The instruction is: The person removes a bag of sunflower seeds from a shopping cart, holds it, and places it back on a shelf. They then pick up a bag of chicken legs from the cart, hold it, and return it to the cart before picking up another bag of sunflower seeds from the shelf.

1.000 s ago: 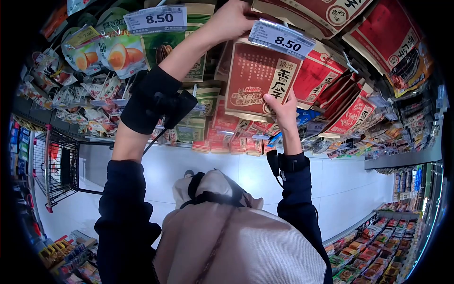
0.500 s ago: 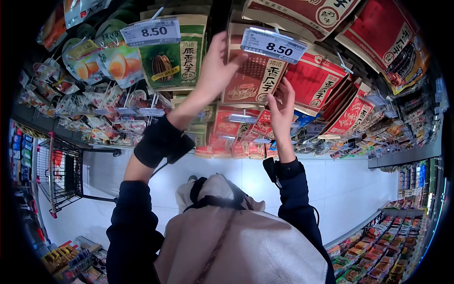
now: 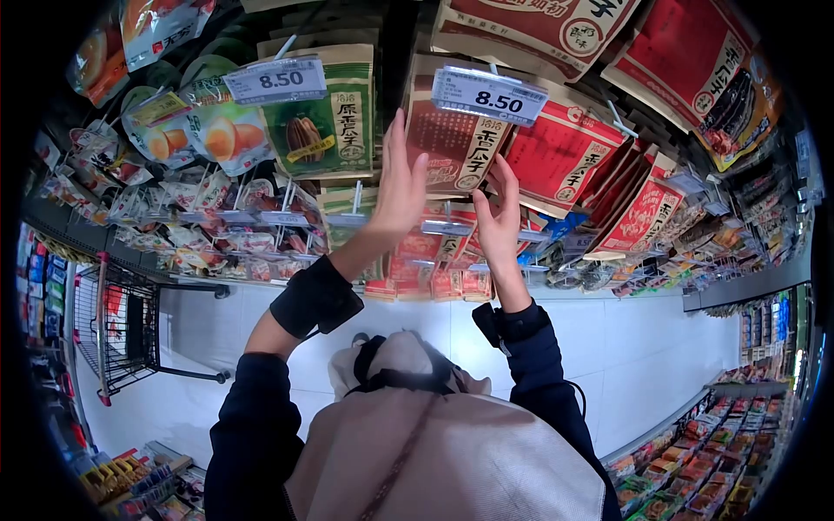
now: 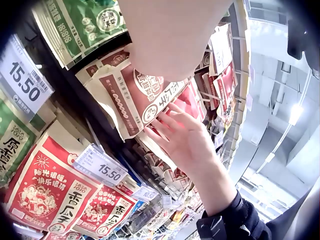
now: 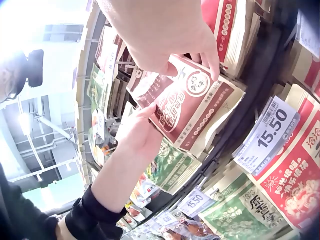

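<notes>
A brownish-red seed bag hangs behind an 8.50 price tag in the head view. Along its left edge the left hand stands upright, fingers straight. The right hand is at its lower right corner, fingers spread and slightly bent, thumb apart. The left wrist view shows the bag between the near left hand and the right hand, whose fingertips touch its edge. In the right wrist view, the left hand touches the bag below the right hand.
Green bags hang at the left and bright red bags at the right. Lower rows of packets hang beneath. A shopping cart stands on the pale floor at the left; another display is at the lower right.
The left hand has come down from behind the price tag to the bag's left side. The right hand's thumb has left the bag's front, and the hand has shifted slightly down and left.
</notes>
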Motion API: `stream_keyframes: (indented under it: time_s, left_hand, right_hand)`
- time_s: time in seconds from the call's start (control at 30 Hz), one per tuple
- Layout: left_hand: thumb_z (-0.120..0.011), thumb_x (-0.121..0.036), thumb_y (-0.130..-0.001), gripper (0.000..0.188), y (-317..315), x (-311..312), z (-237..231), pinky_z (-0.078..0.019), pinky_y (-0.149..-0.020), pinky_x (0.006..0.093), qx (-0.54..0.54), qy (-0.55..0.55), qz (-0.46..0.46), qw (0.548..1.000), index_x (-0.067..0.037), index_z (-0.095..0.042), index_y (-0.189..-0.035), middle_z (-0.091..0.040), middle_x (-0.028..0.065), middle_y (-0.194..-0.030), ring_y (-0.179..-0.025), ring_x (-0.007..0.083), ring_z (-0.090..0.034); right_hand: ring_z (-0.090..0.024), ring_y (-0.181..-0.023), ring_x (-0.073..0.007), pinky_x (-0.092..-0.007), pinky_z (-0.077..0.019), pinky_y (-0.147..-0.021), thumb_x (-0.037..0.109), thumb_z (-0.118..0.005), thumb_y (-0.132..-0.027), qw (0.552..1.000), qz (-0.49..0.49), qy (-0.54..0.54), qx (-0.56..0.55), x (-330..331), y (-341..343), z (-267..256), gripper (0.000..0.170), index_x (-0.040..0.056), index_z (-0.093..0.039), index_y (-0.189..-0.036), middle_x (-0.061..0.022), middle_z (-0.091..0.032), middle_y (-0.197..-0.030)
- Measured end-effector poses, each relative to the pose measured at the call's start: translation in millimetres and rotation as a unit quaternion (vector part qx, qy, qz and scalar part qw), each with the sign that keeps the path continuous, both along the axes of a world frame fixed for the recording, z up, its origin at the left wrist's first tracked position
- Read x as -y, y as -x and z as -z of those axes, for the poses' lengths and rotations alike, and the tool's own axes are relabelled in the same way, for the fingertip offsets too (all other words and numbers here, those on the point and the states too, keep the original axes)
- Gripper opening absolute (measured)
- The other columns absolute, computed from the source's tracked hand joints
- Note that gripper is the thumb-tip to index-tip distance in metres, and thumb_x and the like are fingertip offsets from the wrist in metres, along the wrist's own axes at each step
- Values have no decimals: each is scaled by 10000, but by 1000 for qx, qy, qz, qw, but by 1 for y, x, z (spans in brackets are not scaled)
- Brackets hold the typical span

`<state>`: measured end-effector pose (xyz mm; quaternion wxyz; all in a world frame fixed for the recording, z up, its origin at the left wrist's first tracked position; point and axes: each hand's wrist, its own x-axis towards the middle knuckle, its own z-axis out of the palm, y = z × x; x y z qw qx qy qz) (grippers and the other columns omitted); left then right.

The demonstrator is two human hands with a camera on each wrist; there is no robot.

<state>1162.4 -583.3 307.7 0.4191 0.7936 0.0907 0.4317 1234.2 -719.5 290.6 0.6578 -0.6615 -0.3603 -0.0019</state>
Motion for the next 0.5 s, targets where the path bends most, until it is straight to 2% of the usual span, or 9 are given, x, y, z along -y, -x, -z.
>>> stream_keyframes:
  time_s: [0.17,0.27,0.3,0.4,0.5]
  left_hand:
    - [-452,-146,-858,626,8,4,-6,-176,-1036,393,14,-34,-15,999,-7,-86,-1346,-164,196,-1366,-1271,315,-187]
    - [-485,-143,-827,679,27,7,-17,-159,-1046,406,45,-118,-62,990,-4,-70,-1345,-113,179,-1383,-1283,300,-153]
    - [-492,-135,-811,703,33,8,-19,-140,-1052,412,43,-88,-50,994,2,-55,-1344,-78,170,-1393,-1293,293,-123]
    - [-479,-126,-814,697,48,7,-16,-128,-1053,418,76,-71,-46,994,2,-44,-1344,-57,171,-1395,-1301,291,-96]
    - [-474,-161,-835,688,59,5,-5,-137,-1046,433,76,-62,-36,995,7,-42,-1342,-56,179,-1390,-1301,288,-90]
  right_hand:
    - [-380,-1186,-209,-317,-372,-930,-1,-455,-833,1000,18,0,12,17,8,-11,493,51,-290,-1295,-122,-372,-1285]
    - [-380,-1186,-226,-322,-349,-953,20,-472,-842,997,45,-59,-2,35,16,-20,460,35,-324,-1278,-134,-375,-1286]
    - [-356,-1206,-234,-344,-346,-964,19,-454,-848,996,64,-56,26,41,19,-22,456,31,-315,-1281,-137,-354,-1301]
    - [-345,-1212,-240,-365,-348,-966,28,-434,-857,994,69,-85,-4,58,25,-18,453,33,-300,-1290,-132,-336,-1314]
    - [-338,-1213,-250,-380,-352,-964,39,-422,-859,995,74,-63,-22,70,30,-7,464,39,-279,-1301,-122,-323,-1322]
